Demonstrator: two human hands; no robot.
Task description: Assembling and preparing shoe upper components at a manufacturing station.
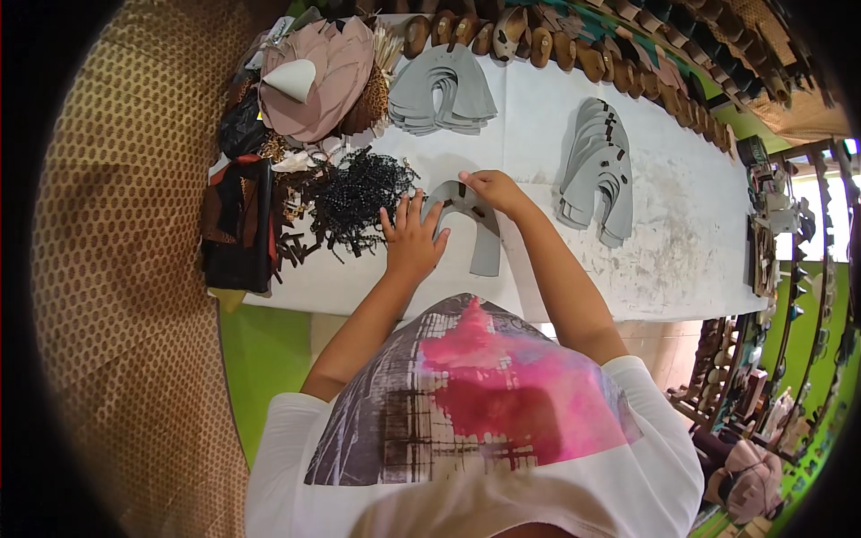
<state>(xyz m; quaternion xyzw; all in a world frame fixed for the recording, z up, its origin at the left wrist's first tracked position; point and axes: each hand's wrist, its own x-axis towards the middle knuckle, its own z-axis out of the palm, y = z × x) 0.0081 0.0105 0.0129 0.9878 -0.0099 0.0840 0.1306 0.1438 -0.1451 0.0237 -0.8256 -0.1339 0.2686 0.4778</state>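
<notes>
A grey U-shaped shoe-upper piece [485, 248] lies on the white table in front of me, with a few small dark tabs [462, 189] along its curve. Fingers spread, my left hand [413, 240] rests flat at the piece's left side. My right hand [496, 191] is closed at the top edge of the curve, beside a dark tab; its lower fingers are hidden. Left of my left hand lies a tangled heap of black beaded strips [363, 197]. Short dark strips [293, 247] are scattered beyond the heap.
A fanned stack of grey pieces [441, 90] lies at the back; another stack, with dark tabs [596, 170], is to the right. Wooden shoe lasts [565, 51] line the far edge. Pinkish pieces [323, 81] and a dark box [238, 224] crowd the white table's [682, 215] left end.
</notes>
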